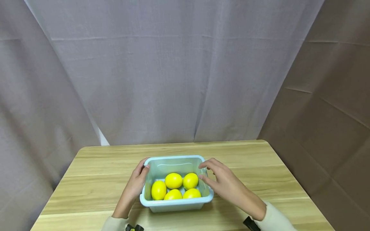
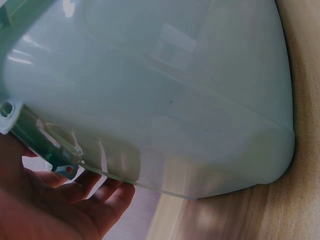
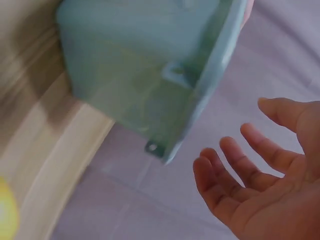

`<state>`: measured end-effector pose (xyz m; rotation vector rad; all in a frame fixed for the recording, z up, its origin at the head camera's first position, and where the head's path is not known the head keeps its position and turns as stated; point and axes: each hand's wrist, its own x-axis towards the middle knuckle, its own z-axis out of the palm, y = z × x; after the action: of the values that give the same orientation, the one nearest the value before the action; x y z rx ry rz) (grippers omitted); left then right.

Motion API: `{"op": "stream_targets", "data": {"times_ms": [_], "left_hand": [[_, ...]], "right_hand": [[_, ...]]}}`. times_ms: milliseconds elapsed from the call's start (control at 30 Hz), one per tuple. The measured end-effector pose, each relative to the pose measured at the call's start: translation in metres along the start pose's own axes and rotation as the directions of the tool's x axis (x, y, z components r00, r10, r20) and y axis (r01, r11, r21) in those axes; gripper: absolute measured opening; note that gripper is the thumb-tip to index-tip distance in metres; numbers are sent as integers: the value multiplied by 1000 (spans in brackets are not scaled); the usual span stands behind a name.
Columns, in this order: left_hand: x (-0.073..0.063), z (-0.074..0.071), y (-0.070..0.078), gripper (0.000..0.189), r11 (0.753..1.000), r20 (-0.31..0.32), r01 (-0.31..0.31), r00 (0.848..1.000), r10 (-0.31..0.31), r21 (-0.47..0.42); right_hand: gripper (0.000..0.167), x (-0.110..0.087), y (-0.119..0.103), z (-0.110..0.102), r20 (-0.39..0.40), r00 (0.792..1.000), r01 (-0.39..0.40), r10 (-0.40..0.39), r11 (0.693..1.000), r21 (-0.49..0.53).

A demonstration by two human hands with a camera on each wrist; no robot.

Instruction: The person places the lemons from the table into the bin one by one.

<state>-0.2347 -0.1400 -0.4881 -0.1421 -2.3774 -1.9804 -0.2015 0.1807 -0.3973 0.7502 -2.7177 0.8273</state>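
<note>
A pale blue-green plastic bin (image 1: 176, 203) stands on the table, holding several smooth yellow ovals that look like lemons (image 1: 173, 181). My left hand (image 1: 136, 183) grips its left side, the thumb over the rim. In the left wrist view the fingers (image 2: 112, 200) lie outside the bin wall (image 2: 175, 110), by a bracket under the rim. My right hand (image 1: 224, 179) is at the right rim, thumb and fingers spread and loosely bent. The right wrist view shows this hand (image 3: 270, 185) apart from the bin (image 3: 130, 75), with nothing in its grasp.
The wood-grain table (image 1: 101, 173) has rounded far corners. Grey curtains (image 1: 173, 80) hang behind it, and a darker brown one (image 1: 326, 112) hangs on the right. Part of a yellow rounded thing (image 3: 6, 210) shows at the right wrist view's edge.
</note>
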Motion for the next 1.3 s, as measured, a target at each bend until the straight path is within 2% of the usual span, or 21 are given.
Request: {"op": "stream_targets", "data": {"times_ms": [133,233,467,600,800,1100,1300], "left_hand": [[0,-1,2,42,1000,-5,-6,1000,6,-8],[0,-2,3,42,1000,-5,-7,1000,7,-11],[-2,-4,2,42,1000,8,-2,1000,2,-7],[-1,-5,2,42,1000,0,-3,1000,3,-15],[-1,-6,3,42,1000,-2,-10,1000,10,-10],[4,-4,6,42,999,-1,-38,999,38,-17],[0,0,-1,42,1000,-3,-17,1000,17,10]], "right_hand": [[26,-6,14,-8,-64,995,-78,77,997,-10],[28,-10,25,-15,-76,989,-125,124,992,-13],[36,-23,51,-18,-12,985,-171,171,985,-29],[45,-28,65,-14,34,979,-198,201,977,-81],[53,-33,80,-7,87,955,-274,285,954,-119],[57,-43,96,-2,62,938,-333,342,935,-122],[59,-58,105,6,100,902,-409,420,905,-116]]}}
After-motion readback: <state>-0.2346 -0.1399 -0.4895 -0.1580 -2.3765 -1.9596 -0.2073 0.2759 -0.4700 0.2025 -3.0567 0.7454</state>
